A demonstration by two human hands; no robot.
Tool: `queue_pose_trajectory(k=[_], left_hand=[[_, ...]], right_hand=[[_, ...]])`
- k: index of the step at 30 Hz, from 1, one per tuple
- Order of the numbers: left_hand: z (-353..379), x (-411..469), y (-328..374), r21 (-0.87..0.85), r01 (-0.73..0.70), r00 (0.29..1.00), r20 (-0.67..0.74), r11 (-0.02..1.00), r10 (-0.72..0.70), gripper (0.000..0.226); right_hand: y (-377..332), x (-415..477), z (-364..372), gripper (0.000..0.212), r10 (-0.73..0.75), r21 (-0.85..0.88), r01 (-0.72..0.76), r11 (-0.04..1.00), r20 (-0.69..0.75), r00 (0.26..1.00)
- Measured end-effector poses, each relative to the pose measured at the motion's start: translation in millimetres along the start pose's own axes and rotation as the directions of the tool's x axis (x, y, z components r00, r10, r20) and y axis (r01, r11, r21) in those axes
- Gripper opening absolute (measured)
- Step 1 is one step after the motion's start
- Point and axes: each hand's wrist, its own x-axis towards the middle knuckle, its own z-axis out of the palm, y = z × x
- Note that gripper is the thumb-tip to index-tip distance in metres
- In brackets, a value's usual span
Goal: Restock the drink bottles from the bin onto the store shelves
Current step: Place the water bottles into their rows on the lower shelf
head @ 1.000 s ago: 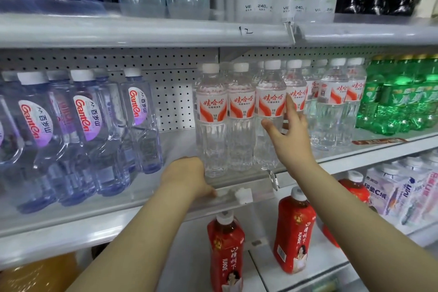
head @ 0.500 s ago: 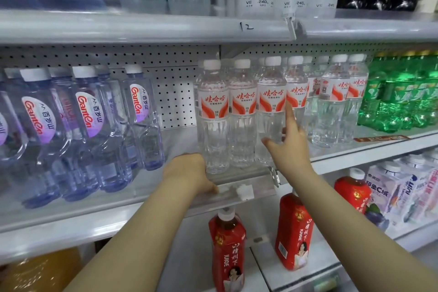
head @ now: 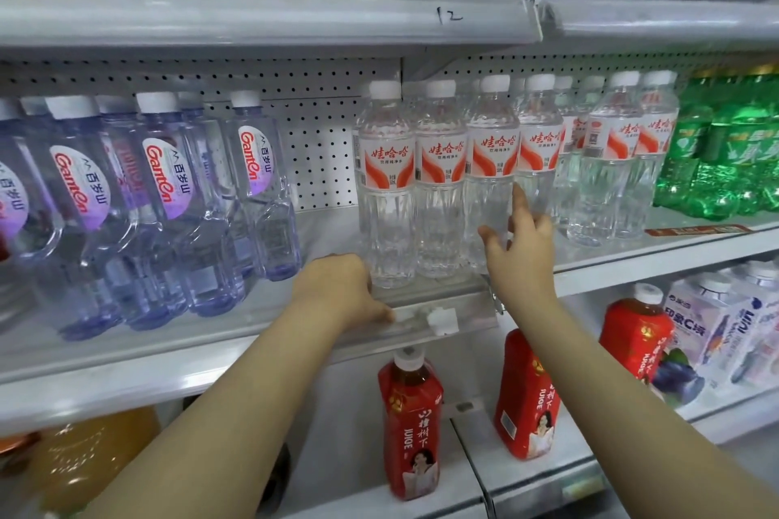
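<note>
Shelf height: touching right hand [head: 520, 261], fingers straight and apart, to clear water bottle [head: 491, 152]; clamping left hand [head: 337, 291], fingers curled, on shelf rail [head: 468, 301].

White pegboard back panel [head: 320, 164] behind grey metal shelves [head: 253, 17], evenly lit.

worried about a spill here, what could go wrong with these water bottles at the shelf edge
The right hand touches a front-row Wahaha water bottle with spread fingers, not wrapped round it; a nudge could topple it into its neighbours. That row stands near the shelf lip, so a tipped bottle might drop onto the red juice bottles below. The left hand rests on the lip and may jog it.
</note>
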Motion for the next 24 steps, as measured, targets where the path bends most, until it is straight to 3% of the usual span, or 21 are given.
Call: queue_pose_trajectory(k=[15, 19, 21, 22, 24], left_hand=[[-2.1, 1.8, 1.6, 0.086, -0.003, 1.000, -0.007, 0.996, 0.003, 0.044], [1.0, -11.3, 6.4, 0.006, 0.011, 1.000, -0.006, 1.000, -0.011, 0.038], [20.2, -34.6, 4.6, -0.110, -0.049, 0.993, -0.116, 0.993, 0.036, 0.048], [34.0, -51.1, 1.9, -0.163, -0.104, 0.968, -0.241, 0.981, 0.062, 0.055], [61.9, -86.7, -4.5, -0.262, -0.225, 0.876, -0.476, 0.939, 0.077, 0.051]], right_hand=[[12.9, 1.8, 7.9, 0.060, -0.026, -0.071, 0.023, 0.997, -0.042, 0.999], [13.4, -11.3, -6.8, 0.066, 0.004, 0.052, -0.003, 0.999, -0.010, 1.000], [20.3, -35.1, -24.9, 0.063, 0.050, 0.122, -0.054, 0.991, 0.035, 0.998], [24.9, -49.5, -36.9, 0.055, 0.062, 0.146, -0.071, 0.987, 0.070, 0.996], [40.6, -80.9, -64.3, 0.036, 0.081, 0.113, -0.106, 0.988, 0.207, 0.975]])
